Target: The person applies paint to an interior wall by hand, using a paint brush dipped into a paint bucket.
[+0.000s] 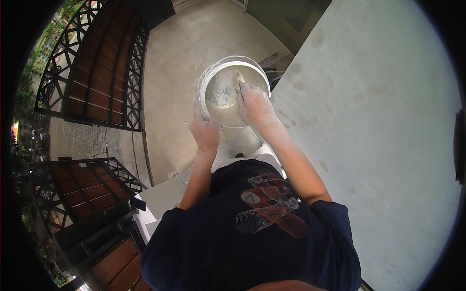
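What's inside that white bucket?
Inside the bucket, pale residue with grey patches coats the bottom. The right hand reaches in, gripping a small tool too unclear to identify. That hand covers part of the interior, so whatever lies beneath it can't be seen.

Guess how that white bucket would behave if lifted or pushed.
The bucket is probably light for its size, as the residue inside looks thin. Likely stiff: its rim looks round where the left hand grips it. Powder on that hand may make it slip.
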`<state>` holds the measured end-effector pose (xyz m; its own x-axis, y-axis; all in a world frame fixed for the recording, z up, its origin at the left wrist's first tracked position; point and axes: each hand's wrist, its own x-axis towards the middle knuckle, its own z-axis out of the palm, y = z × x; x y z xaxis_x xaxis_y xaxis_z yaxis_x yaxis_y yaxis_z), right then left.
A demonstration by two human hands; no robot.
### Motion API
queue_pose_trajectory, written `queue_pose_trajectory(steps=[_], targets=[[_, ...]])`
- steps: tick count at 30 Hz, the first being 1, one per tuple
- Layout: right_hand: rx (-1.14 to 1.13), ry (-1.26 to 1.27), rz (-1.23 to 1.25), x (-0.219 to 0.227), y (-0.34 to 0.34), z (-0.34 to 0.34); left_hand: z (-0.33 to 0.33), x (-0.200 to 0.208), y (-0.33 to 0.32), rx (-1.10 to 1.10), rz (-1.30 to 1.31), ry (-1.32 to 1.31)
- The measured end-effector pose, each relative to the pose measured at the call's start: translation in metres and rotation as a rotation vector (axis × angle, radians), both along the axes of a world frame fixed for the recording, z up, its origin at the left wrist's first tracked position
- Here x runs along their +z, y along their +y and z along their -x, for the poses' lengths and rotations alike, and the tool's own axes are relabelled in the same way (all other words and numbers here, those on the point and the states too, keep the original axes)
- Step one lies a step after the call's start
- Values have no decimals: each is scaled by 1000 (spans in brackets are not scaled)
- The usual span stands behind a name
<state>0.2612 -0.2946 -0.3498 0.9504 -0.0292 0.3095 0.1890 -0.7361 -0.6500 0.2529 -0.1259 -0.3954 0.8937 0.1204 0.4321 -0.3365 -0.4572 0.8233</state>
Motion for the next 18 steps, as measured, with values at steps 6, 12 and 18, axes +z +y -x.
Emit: queue_pose_trajectory(steps=[6, 12, 18], targets=[[-126, 154, 216, 1, 13, -12, 13, 13, 2, -17, 20, -22], [-92, 91, 176, -5, 24, -6, 20, 12, -4, -7, 107, -67], [25, 88, 90, 8, 26, 9, 28, 23, -2, -16, 140, 57]])
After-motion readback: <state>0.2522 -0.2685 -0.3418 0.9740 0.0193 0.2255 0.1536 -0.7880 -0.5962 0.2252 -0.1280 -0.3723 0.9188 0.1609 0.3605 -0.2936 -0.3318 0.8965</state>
